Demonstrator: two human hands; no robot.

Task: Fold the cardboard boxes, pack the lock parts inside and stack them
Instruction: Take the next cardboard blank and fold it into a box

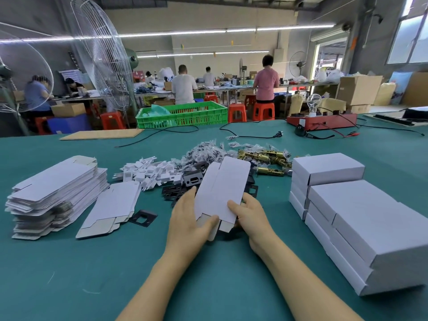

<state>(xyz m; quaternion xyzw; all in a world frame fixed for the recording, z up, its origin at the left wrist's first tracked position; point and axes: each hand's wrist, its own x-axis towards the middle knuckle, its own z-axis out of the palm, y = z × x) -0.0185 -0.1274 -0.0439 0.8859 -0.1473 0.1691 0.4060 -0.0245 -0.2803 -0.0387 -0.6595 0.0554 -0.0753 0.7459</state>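
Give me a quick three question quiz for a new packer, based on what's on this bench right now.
1. True or false: both hands grip the flat white cardboard box blank.
2. The stack of finished white boxes sits on which side of the green table: A left, B right?
3. Fill in: the brass latch bolts lie ___ the held blank.

Key: 1 true. 2 B. 3 beyond. The left hand and right hand hold its near end.

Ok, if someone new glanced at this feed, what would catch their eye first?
Probably the two hands at centre, left hand and right hand, holding a flat white box blank above the green table. Next, the stack of closed white boxes on the right and the pile of unfolded blanks on the left.
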